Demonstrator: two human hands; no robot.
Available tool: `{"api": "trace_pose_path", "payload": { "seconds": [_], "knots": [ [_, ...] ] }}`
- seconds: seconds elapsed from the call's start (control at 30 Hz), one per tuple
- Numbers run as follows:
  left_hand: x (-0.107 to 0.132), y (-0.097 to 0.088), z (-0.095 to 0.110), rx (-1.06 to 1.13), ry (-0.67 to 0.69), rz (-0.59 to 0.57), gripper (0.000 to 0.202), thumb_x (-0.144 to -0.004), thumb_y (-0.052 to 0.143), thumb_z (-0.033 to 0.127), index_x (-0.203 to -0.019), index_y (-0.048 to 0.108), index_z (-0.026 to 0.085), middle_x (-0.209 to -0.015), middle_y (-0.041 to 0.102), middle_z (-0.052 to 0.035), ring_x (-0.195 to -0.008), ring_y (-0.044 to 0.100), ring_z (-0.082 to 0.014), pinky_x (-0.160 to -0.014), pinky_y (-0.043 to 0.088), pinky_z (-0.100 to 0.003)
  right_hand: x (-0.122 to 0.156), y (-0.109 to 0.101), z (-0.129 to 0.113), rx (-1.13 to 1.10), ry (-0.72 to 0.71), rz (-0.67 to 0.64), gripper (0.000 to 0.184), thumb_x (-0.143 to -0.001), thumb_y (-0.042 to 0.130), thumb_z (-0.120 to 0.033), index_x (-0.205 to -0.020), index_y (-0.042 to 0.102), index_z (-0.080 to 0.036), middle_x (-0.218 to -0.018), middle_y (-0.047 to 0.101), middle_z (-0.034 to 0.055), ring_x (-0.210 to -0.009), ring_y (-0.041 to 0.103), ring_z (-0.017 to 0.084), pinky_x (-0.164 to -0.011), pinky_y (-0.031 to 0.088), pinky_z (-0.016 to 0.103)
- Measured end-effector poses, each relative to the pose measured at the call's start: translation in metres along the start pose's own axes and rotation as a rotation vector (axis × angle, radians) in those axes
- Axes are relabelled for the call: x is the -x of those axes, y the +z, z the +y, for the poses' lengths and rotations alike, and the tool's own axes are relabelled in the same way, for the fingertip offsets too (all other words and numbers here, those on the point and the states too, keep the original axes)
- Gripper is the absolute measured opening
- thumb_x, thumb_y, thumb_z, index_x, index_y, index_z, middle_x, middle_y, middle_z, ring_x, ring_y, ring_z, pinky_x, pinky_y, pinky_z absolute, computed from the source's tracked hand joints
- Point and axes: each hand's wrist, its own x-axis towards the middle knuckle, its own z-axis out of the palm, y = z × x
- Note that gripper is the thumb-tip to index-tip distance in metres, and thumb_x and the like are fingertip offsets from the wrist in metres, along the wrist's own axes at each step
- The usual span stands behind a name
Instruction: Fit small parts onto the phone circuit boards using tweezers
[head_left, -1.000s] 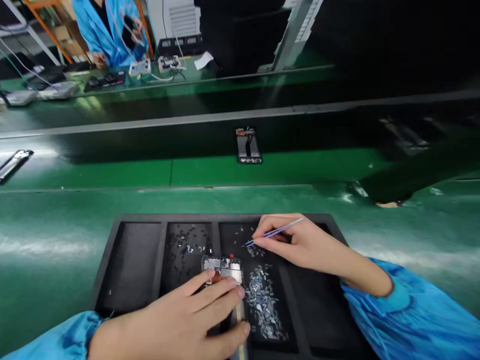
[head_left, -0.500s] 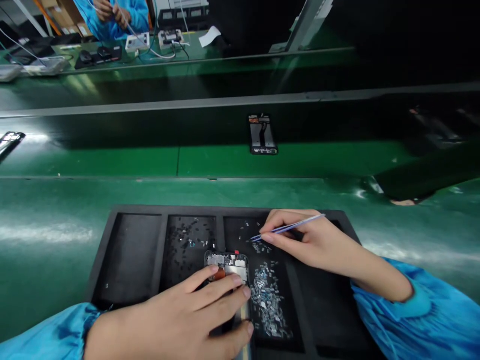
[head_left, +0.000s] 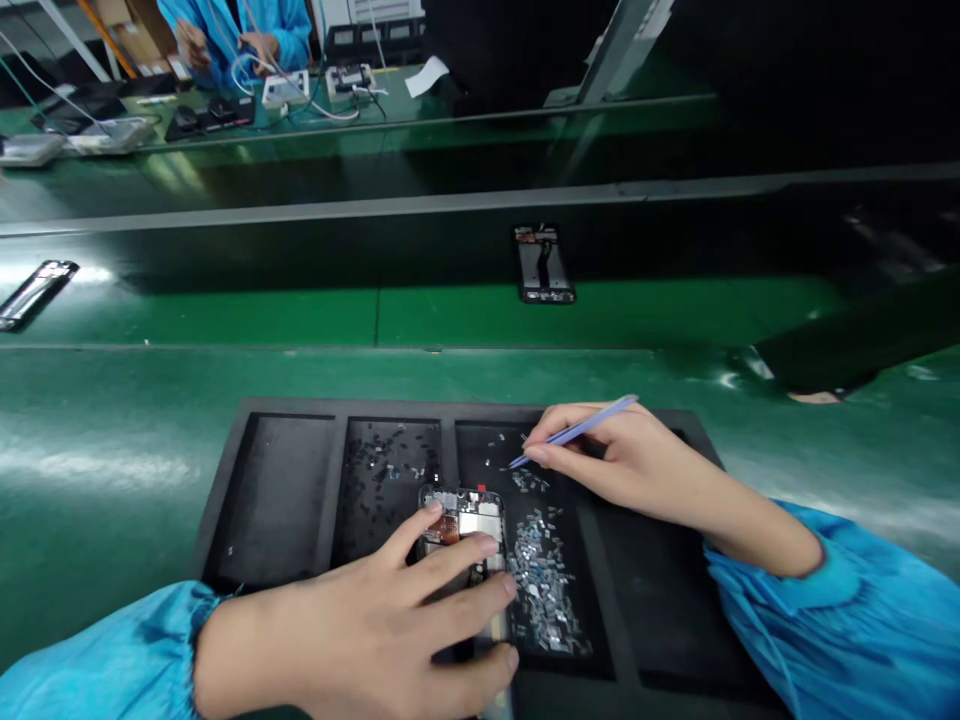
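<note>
My left hand (head_left: 405,620) lies across an opened phone (head_left: 481,520), its fingers apart and the fingertips along the phone's right side, holding it. The phone's upper end shows circuitry, an orange-brown flex cable and a small red tab; its lower part is mostly hidden under my hand. My right hand (head_left: 615,455) pinches blue-violet tweezers (head_left: 589,428), whose tips point down-left above small parts. Beneath both hands lies a black compartment tray (head_left: 446,440). One compartment holds many tiny silvery parts (head_left: 547,585); the one left of it has small dark pieces (head_left: 375,465).
Beyond the tray, a phone assembly (head_left: 544,265) lies on the green bench (head_left: 315,320), and another phone part (head_left: 34,295) is at far left. Across the bench a person in blue (head_left: 240,40) works near cables and small devices (head_left: 285,88). A dark object (head_left: 862,340) juts in at right.
The tweezers have turned slightly, their tips still over the small parts. Across the bench, the person's hands have moved apart. The whole view has shifted slightly; my left hand stays on the phone.
</note>
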Motion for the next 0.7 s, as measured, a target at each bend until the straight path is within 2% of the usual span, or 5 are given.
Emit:
{"api": "trace_pose_path", "payload": {
  "seconds": [0.07,0.13,0.23,0.4,0.7],
  "knots": [
    [-0.001,0.000,0.000,-0.018,0.016,0.008,0.050,-0.100,0.055,0.041,-0.143,0.056,0.016,-0.148,0.052,-0.0199,-0.143,0.040,-0.0488,-0.111,0.037,-0.077,0.000,0.000,-0.008,-0.051,0.014,0.062,0.027,-0.096,0.066,-0.040,-0.078,0.075,-0.022,-0.078,0.075,0.0027,-0.063,0.070,0.016,-0.058,0.055,0.028],
    [-0.001,-0.001,0.000,-0.044,0.029,0.012,0.052,-0.099,0.052,0.044,-0.143,0.056,0.015,-0.150,0.050,-0.0205,-0.142,0.041,-0.0492,-0.110,0.039,-0.075,0.000,0.004,-0.023,-0.083,0.058,0.229,0.033,-0.096,0.067,-0.042,-0.071,0.073,-0.023,-0.077,0.074,0.0029,-0.063,0.070,0.016,-0.057,0.056,0.028],
    [0.000,-0.002,0.000,-0.073,0.035,0.014,0.054,-0.098,0.049,0.046,-0.142,0.057,0.016,-0.151,0.049,-0.0200,-0.141,0.043,-0.0479,-0.109,0.042,-0.072,-0.002,0.020,-0.048,-0.090,0.077,0.379,0.033,-0.100,0.063,-0.042,-0.075,0.074,-0.024,-0.086,0.077,0.0033,-0.074,0.075,0.017,-0.063,0.060,0.027],
    [0.000,0.001,0.000,-0.071,0.033,0.064,0.054,-0.097,0.049,0.048,-0.139,0.060,0.016,-0.145,0.053,-0.0202,-0.136,0.048,-0.0472,-0.107,0.044,-0.071,-0.009,0.051,-0.063,-0.087,-0.014,0.128,0.026,-0.105,0.053,-0.033,-0.087,0.070,-0.023,-0.088,0.077,0.0012,-0.074,0.076,0.015,-0.064,0.061,0.024],
    [-0.002,0.002,-0.002,-0.070,0.035,0.086,0.051,-0.100,0.043,0.047,-0.137,0.060,0.017,-0.142,0.054,-0.0192,-0.128,0.053,-0.0438,-0.108,0.043,-0.069,-0.010,0.055,-0.057,0.012,-0.081,0.114,0.023,-0.105,0.050,-0.031,-0.091,0.067,-0.023,-0.088,0.077,0.0035,-0.073,0.076,0.018,-0.060,0.060,0.027]
  ]
}}
